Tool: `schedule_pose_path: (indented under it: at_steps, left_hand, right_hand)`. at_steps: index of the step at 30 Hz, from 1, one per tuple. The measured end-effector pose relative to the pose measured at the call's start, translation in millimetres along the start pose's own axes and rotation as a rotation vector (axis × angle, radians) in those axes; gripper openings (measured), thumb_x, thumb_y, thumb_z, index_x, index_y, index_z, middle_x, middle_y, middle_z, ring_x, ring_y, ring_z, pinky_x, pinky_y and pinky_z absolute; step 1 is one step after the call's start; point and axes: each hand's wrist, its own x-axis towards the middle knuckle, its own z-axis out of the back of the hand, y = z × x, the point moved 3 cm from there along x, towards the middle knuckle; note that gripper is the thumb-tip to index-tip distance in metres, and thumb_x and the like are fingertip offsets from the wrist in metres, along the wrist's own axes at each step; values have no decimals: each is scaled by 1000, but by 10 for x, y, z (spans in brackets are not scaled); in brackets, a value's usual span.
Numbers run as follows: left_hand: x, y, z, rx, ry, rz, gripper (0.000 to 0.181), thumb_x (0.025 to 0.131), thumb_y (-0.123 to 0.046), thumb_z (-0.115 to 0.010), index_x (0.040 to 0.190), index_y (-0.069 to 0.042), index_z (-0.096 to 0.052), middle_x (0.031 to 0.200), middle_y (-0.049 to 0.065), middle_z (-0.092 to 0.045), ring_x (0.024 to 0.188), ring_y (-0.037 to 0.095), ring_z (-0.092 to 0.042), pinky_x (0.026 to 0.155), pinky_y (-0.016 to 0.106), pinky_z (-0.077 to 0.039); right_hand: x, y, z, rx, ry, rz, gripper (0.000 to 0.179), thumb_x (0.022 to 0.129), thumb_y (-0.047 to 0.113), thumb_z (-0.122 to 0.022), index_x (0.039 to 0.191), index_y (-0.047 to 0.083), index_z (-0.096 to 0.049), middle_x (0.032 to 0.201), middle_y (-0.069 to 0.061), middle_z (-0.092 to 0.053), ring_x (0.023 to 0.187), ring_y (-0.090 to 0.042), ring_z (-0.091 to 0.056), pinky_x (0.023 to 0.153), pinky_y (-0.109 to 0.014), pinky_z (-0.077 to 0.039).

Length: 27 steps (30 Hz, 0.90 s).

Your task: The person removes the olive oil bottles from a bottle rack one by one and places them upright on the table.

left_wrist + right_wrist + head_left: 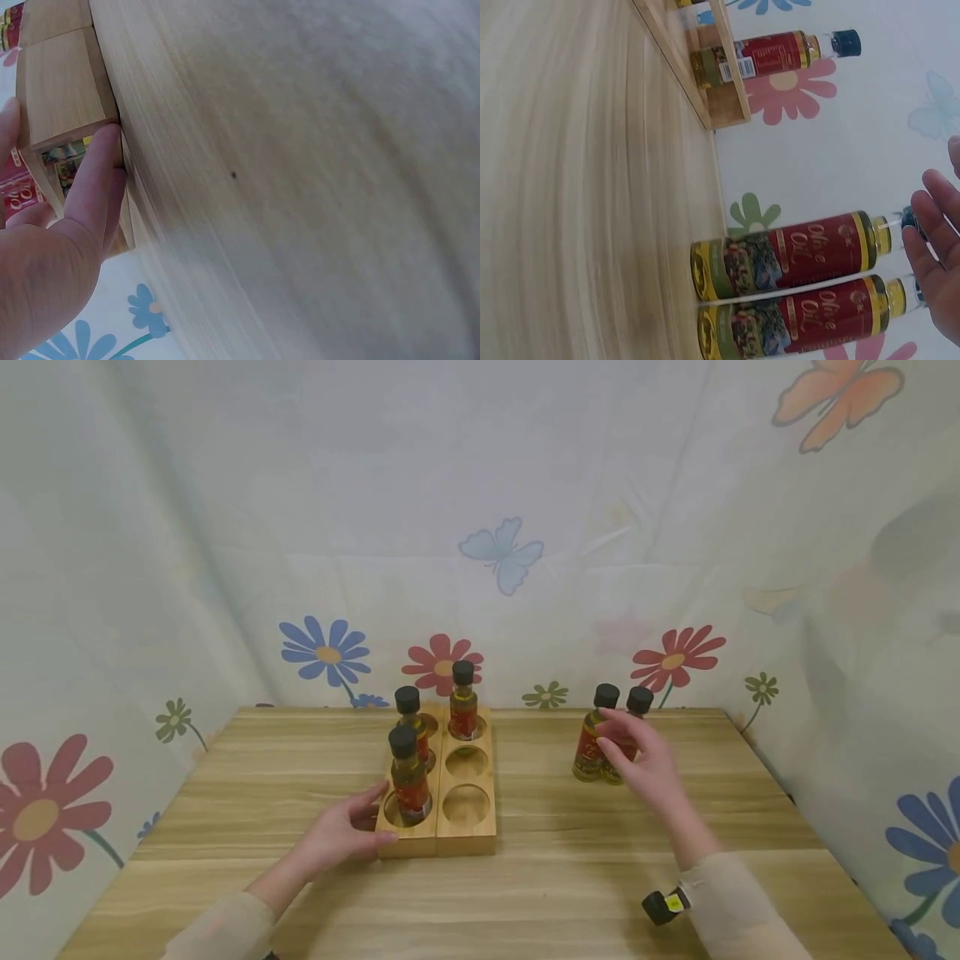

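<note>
Wooden rack (437, 827) steadied at its near corner by left hand (341, 835), fingers straight. Right hand (643, 760), grip apart, at two olive oil bottles (592, 739) standing loose on table (570, 877). Best to close around one bottle's body only, lift straight up.

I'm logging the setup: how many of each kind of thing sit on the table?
Bottles in the rack: 3
Bottles loose on the table: 2
Racks: 1
Total: 6
</note>
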Motion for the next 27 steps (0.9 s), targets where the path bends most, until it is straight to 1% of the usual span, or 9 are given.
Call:
schedule_pose_path:
  at_steps: [5, 9, 13, 15, 18, 20, 22, 24, 27]
  left_hand:
    - [2, 11, 0, 5, -2, -3, 91, 79, -19, -86, 152, -1, -35, 136, 33, -51, 122, 44, -54, 75, 36, -60]
    - [1, 13, -1, -14, 9, -8, 92, 80, -18, -85, 153, -1, -33, 136, 34, -50, 122, 46, -53, 73, 37, -60]
    - [0, 6, -1, -16, 10, -11, 92, 80, -18, -85, 153, -1, -33, 137, 34, -50, 122, 46, -53, 73, 36, -60]
    - [-2, 2, -3, -16, 9, -11, 92, 80, -18, -85, 153, -1, -33, 137, 34, -49, 123, 46, -53, 73, 36, -60]
    - [-3, 0, -6, -11, 8, -12, 92, 80, -18, -85, 153, 0, -33, 137, 35, -49, 122, 46, -53, 73, 36, -60]
    - [-2, 1, -9, -12, 9, -13, 92, 80, -18, -85, 153, 0, -33, 137, 35, -50, 122, 46, -53, 73, 36, -60]
    - [0, 5, -9, -20, 13, -12, 92, 80, -18, -85, 153, 0, -33, 136, 35, -50, 122, 46, -54, 72, 36, -60]
    - [2, 14, -7, -32, 18, -15, 92, 80, -17, -85, 153, 1, -32, 136, 36, -49, 121, 46, -54, 71, 37, -60]
    - [6, 22, -5, -42, 24, -22, 92, 80, -16, -85, 153, 1, -31, 137, 36, -49, 121, 46, -54, 71, 37, -60]
  right_hand:
    - [16, 61, -145, 32, 28, 45, 43, 87, -10, -69, 129, -2, -61, 103, -18, -71, 90, -28, -67, 75, -10, -50]
    - [48, 294, -202, 40, 39, 72, 40, 86, -13, -68, 125, -7, -60, 102, -23, -69, 88, -34, -66, 73, -10, -49]
    - [72, 476, -241, 47, 57, 60, 38, 87, -11, -68, 125, -9, -60, 103, -23, -69, 88, -36, -66, 72, -12, -50]
    - [80, 488, -276, 57, 68, 52, 39, 88, -10, -69, 125, -8, -59, 104, -23, -69, 89, -36, -66, 71, -16, -52]
    - [88, 360, -370, 79, 75, 34, 41, 88, -9, -69, 127, -7, -59, 106, -23, -69, 93, -37, -66, 71, -30, -56]
    - [94, 263, -432, 88, 74, 27, 42, 88, -7, -70, 129, -5, -59, 108, -22, -69, 95, -36, -66, 68, -36, -55]
    - [102, 173, -490, 88, 72, 22, 42, 89, -5, -70, 130, -2, -60, 109, -20, -70, 96, -33, -66, 65, -35, -53]
    - [113, 148, -528, 95, 70, 27, 42, 89, -3, -71, 130, 0, -60, 110, -17, -70, 97, -31, -66, 61, -30, -49]
    - [143, 305, -533, 102, 68, 44, 41, 88, -5, -71, 128, -5, -59, 109, -20, -70, 97, -35, -67, 56, -23, -44]
